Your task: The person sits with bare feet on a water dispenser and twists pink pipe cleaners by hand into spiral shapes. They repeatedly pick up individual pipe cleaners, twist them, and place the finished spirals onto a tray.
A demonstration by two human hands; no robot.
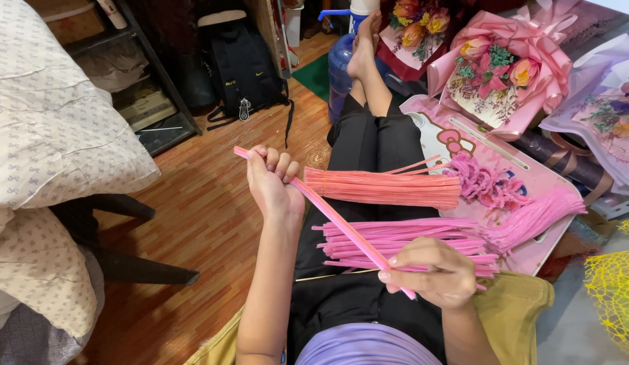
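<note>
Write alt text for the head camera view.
Seen from above, a seated person's left hand and right hand grip the two ends of a pink pipe cleaner stretched over their lap. Bundles of coral pipe cleaners and pink pipe cleaners lie across their legs.

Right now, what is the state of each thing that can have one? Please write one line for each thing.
Left hand: closed around one end of the pink stick.
Right hand: pinching the other end.
Pink stick: straight, slanted between both hands.
Orange bundle: lying across the legs, untouched.
Pink bundle: lying loose on the lap.
Pink tray: flat, holding curled pink pieces.
Bouquet: wrapped, lying on its side.
Backpack: upright, closed.
</note>
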